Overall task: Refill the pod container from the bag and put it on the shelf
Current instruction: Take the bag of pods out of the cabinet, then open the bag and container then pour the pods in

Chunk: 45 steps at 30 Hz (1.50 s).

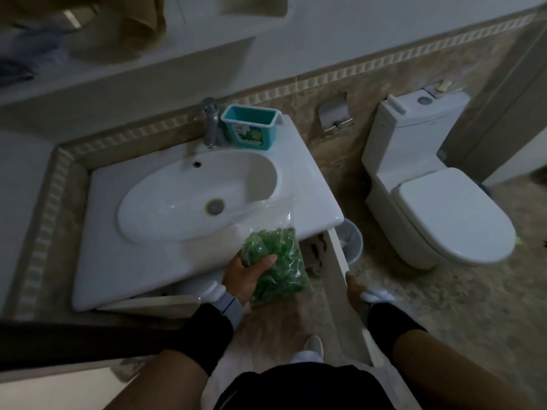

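Note:
A clear plastic bag (276, 258) full of green pods is held at the sink's front right corner. My left hand (247, 278) grips it from the left side, thumb across the front. The teal pod container (250, 127) stands open and upright on the sink's back right corner, beside the faucet (211, 122). My right hand (355, 291) rests on the top edge of an open white cabinet door (340, 261) under the sink; how its fingers lie is partly hidden. A white shelf (133, 69) runs along the wall above the sink.
The white sink basin (192, 196) fills the countertop. A small bin (353, 244) sits on the floor right of the cabinet, and a toilet (429, 196) stands farther right. Cloths and a brown bag lie on the shelf's left part.

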Each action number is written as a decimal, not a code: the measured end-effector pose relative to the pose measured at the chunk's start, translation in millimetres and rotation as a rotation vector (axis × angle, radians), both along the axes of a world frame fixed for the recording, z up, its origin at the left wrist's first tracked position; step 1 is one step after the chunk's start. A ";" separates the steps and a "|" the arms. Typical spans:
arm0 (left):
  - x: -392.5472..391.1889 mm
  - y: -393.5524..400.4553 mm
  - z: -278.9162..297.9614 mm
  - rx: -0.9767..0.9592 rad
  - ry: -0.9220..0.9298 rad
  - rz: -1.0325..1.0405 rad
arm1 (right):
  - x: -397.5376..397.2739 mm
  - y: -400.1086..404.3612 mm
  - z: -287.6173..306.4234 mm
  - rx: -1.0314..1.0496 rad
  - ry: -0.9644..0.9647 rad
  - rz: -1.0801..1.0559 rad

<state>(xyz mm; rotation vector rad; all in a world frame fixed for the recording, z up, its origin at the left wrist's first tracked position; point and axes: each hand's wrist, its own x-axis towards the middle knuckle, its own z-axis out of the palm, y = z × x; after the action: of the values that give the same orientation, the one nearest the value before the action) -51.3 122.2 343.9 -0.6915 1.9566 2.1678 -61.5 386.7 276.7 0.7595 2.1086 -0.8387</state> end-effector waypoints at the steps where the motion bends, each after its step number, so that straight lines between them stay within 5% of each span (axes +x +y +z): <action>1: 1.5 -1.7 1.2 0.005 -0.001 0.021 | 0.0 -5.6 2.1 0.010 -0.047 0.050; 5: 6.9 -8.4 3.8 0.027 0.008 0.097 | -5.3 -32.2 -5.4 -0.036 -0.095 0.023; 11: 21.1 -37.3 13.3 -0.085 0.027 0.152 | -12.8 -94.7 -4.1 -0.555 -0.237 -0.418; 25: 17.1 -76.4 42.3 -0.142 0.043 0.173 | -76.6 -190.4 108.4 -0.943 0.096 -0.234; 30: -24.7 -73.0 59.7 -0.177 0.077 0.034 | -100.6 -197.1 139.0 -0.741 0.434 -0.115; 37: -98.2 -98.3 116.8 0.154 0.150 0.137 | -137.1 -186.8 161.3 -0.554 0.675 0.074; 45: -177.1 -139.7 159.5 -0.411 0.230 -0.272 | -171.4 -206.8 183.0 -0.478 0.677 0.255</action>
<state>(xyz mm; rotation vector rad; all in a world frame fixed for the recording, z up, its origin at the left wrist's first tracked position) -228.4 -17.4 503.4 -0.2025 2.4812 1.7692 -232.9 179.9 459.7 -0.0707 2.3427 -1.5254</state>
